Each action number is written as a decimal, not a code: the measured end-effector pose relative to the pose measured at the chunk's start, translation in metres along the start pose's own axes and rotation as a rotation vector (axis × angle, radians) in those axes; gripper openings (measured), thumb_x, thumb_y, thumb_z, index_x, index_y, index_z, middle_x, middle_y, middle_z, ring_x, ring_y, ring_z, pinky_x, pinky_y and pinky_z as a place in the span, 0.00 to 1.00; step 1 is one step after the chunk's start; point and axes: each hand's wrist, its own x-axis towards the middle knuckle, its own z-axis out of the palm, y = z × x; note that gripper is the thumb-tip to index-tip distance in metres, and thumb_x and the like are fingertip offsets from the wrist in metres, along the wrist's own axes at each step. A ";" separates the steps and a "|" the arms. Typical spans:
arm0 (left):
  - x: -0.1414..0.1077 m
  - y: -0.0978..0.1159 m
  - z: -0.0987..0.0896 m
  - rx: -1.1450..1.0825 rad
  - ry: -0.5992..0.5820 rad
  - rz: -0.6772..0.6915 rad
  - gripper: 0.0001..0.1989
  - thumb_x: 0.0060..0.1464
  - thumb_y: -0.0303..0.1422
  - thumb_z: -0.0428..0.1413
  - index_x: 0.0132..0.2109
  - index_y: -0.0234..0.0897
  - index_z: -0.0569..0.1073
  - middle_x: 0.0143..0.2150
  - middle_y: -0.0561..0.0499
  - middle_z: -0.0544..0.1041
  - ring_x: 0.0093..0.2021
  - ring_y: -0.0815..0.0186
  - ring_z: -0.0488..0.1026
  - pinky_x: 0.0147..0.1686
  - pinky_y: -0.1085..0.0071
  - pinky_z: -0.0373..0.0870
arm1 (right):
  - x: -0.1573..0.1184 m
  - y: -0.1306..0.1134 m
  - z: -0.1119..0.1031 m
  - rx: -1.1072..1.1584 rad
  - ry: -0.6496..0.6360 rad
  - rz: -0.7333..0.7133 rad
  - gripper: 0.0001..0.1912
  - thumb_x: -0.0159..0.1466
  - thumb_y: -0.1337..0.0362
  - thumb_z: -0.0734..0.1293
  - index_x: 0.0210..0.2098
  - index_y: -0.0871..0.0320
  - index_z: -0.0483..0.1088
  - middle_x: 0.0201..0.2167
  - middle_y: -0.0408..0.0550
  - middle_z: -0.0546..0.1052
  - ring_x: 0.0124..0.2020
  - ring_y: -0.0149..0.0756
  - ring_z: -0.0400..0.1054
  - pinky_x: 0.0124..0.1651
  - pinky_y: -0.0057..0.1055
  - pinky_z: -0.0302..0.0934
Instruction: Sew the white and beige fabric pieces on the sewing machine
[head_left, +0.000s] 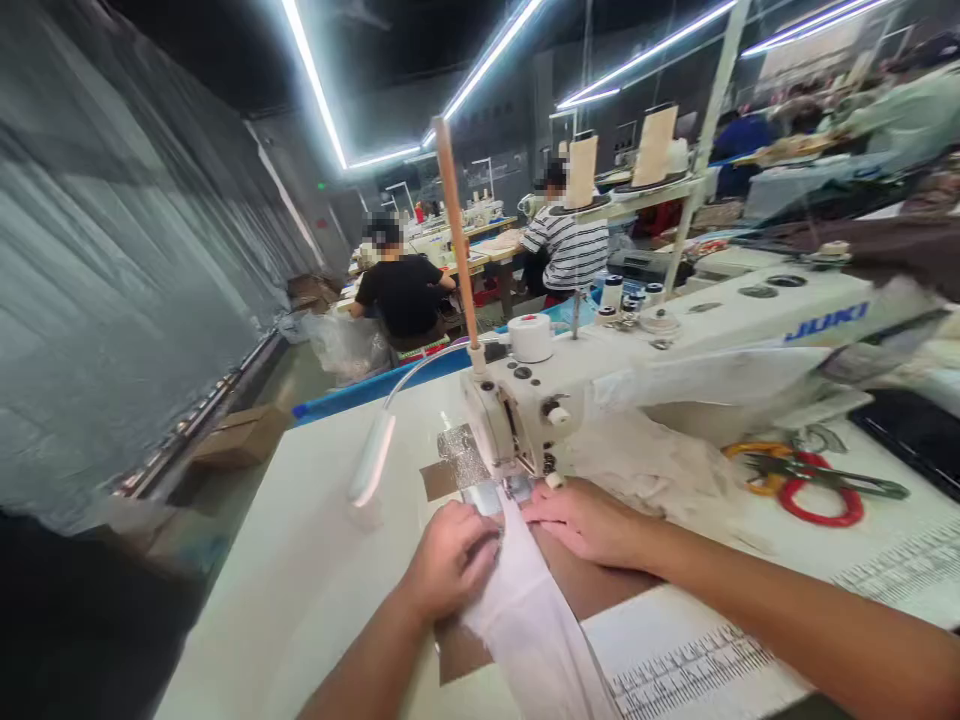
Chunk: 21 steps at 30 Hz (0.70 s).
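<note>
A strip of white fabric [534, 610] runs from the sewing machine's needle area down toward my body. My left hand [456, 560] is curled along the fabric's left edge, thumb and fingers closed on it just before the presser foot. From the other side, my right hand [589, 520] pinches the fabric's right edge close to the foot, its fingertips partly hidden. The white sewing machine [499, 420] stands directly ahead, with the needle close to both hands. Brown sheet material [592, 580] lies on the table under the fabric and my right hand.
Red-handled scissors [821, 505] and a yellow-handled tool [757, 465] lie to the right, near bunched pale fabric [645, 465]. A small lamp [373, 460] stands left of the machine head. Printed rulers [697, 665] mark the table's front. Two people sit at machines farther back.
</note>
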 end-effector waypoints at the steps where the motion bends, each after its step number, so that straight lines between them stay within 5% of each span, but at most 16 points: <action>1: -0.001 0.000 0.000 -0.006 0.009 0.003 0.07 0.57 0.29 0.51 0.41 0.36 0.73 0.33 0.46 0.73 0.35 0.62 0.67 0.37 0.64 0.65 | 0.000 0.001 0.000 0.001 -0.001 0.001 0.15 0.64 0.69 0.58 0.40 0.54 0.75 0.32 0.48 0.74 0.33 0.37 0.66 0.36 0.30 0.57; 12: 0.002 0.016 -0.005 -0.034 -0.084 0.135 0.12 0.57 0.33 0.53 0.48 0.37 0.70 0.49 0.44 0.72 0.45 0.58 0.68 0.46 0.60 0.66 | 0.000 0.001 0.002 -0.044 0.043 -0.058 0.18 0.65 0.70 0.54 0.43 0.56 0.74 0.28 0.47 0.70 0.30 0.35 0.61 0.32 0.29 0.55; 21: 0.001 0.014 -0.001 -0.031 -0.198 0.128 0.11 0.57 0.35 0.55 0.46 0.37 0.72 0.46 0.45 0.73 0.44 0.59 0.68 0.46 0.59 0.65 | 0.000 0.002 -0.005 0.012 0.033 -0.050 0.16 0.64 0.69 0.57 0.44 0.54 0.74 0.32 0.47 0.74 0.32 0.35 0.63 0.34 0.30 0.54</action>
